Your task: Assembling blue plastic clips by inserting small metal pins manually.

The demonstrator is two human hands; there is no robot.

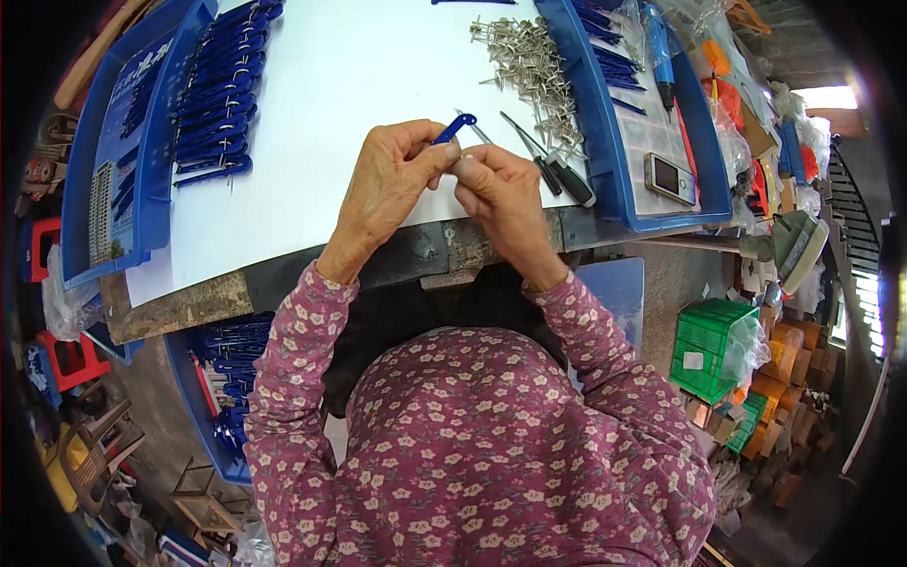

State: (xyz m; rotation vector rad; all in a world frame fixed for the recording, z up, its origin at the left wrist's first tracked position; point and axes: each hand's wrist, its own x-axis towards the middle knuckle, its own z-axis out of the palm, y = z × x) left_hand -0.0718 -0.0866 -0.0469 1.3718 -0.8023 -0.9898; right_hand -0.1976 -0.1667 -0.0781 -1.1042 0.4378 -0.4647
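Above the table's near edge, my left hand (385,180) is closed, pinching a slim blue plastic piece (455,128) with a rounded, holed end that points up and right. Close against it, my right hand (505,194) has thumb and fingers pressed together. What those fingers hold, if anything, is too small and hidden to make out. Just beyond the right hand lie a dark-handled screwdriver (571,181) and another slim tool (546,174). Farther off is a heap of silver metal pins with flat heads (529,71). To the left, similar blue pieces with metal pins (219,94) lie in a long row.
Blue trays stand at the left (151,189) and right (614,180) of the white-covered table (331,66). The right tray holds a mobile phone (671,178) and a blue electric screwdriver (659,57). Below left, another blue bin (203,406) holds blue pieces. A green crate (709,350) stands right.
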